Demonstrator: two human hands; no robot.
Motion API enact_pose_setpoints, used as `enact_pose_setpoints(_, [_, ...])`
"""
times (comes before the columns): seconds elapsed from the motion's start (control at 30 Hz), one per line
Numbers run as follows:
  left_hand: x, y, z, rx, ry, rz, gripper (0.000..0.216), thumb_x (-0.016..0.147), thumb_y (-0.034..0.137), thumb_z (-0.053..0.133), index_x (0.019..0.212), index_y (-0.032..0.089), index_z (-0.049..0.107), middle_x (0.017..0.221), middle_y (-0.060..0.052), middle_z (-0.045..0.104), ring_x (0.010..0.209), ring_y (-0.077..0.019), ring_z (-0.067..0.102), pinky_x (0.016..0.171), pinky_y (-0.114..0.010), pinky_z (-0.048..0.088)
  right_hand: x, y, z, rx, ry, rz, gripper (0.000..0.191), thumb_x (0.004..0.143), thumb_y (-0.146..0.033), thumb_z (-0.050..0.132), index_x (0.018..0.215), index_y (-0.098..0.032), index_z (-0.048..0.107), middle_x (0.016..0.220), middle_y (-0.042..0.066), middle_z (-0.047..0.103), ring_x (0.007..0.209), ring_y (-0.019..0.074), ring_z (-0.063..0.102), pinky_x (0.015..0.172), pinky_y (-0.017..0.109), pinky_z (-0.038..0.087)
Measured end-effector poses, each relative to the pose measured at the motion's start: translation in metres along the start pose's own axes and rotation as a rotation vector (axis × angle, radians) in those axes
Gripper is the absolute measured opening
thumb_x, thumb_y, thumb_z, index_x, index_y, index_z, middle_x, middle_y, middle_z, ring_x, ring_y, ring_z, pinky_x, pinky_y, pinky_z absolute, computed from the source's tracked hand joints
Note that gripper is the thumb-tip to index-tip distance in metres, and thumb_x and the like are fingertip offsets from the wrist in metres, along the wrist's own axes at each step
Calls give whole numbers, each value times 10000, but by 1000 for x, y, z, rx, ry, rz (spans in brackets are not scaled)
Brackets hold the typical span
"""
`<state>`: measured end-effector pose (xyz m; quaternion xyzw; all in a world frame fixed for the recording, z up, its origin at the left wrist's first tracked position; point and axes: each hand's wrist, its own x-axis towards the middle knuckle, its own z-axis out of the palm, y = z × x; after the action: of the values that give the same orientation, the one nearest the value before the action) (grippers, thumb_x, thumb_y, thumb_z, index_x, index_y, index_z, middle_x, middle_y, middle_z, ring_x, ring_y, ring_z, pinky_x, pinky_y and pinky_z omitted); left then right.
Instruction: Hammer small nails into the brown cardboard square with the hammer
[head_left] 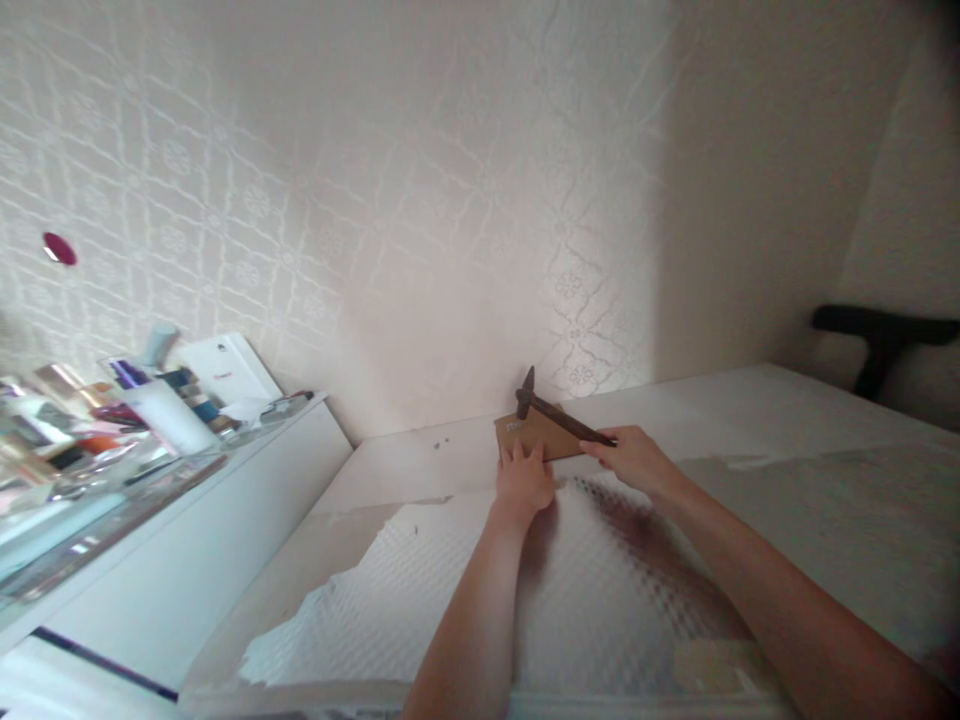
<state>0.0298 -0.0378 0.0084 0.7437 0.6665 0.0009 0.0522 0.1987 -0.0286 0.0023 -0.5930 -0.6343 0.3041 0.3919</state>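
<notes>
My right hand is closed round the handle end of a hammer with a dark metal head and a brown handle. The hammer's head is over the far left part of a flat brown cardboard piece, which bears some pale writing. My left hand lies on the near left edge of the cardboard, its fingers spread and pressing down. Whether a nail is under the hammer's head cannot be made out. The cardboard lies on a white surface close to the wall.
A silvery quilted sheet with a ragged edge covers the near surface. Small bits lie left of the cardboard. A white dresser crowded with bottles stands at left. Patterned wallpaper rises behind; a black T-shaped object is at right.
</notes>
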Motion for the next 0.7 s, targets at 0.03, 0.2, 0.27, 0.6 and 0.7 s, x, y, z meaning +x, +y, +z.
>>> enact_pose_setpoints(0.03, [0,0,0,2,-3,1,558,1004,345,305,1532,167,341,1580,-189,312,1452,-349,290,1153,-469,278,0,-1,0,-5,-3,0,261,792,-382,629,756,-156,755,480,3,545,500,147,533,475,227,337])
enact_pose_setpoints(0.2, [-1,1,-2,5,-8,-3,562,1004,352,302,1537,174,332,1585,-175,311,1454,-347,288,1153,-473,279,-2,-5,-2,-58,-20,39,216,811,-301,621,805,-143,767,539,17,600,555,157,570,509,229,343])
enact_pose_setpoints(0.27, [-2,2,-4,5,-13,-10,563,1006,358,299,1537,174,335,1586,-175,309,1453,-351,289,1154,-469,280,-3,-7,-3,-86,-18,24,231,825,-304,615,864,-145,778,578,29,639,595,173,604,527,233,359])
enact_pose_setpoints(0.6, [-3,3,-4,8,-25,-19,564,1007,357,306,1542,181,322,1597,-164,294,1457,-349,282,1157,-472,277,-11,-10,-4,-421,32,-81,267,883,-311,597,1071,-219,762,930,83,761,883,241,704,700,261,456])
enact_pose_setpoints(0.7, [-3,3,-5,-7,-21,-15,565,1003,352,311,1538,171,331,1594,-174,293,1455,-352,285,1157,-474,275,-13,-10,-3,-480,48,-112,289,890,-320,590,1125,-245,742,954,84,759,925,253,700,739,278,470])
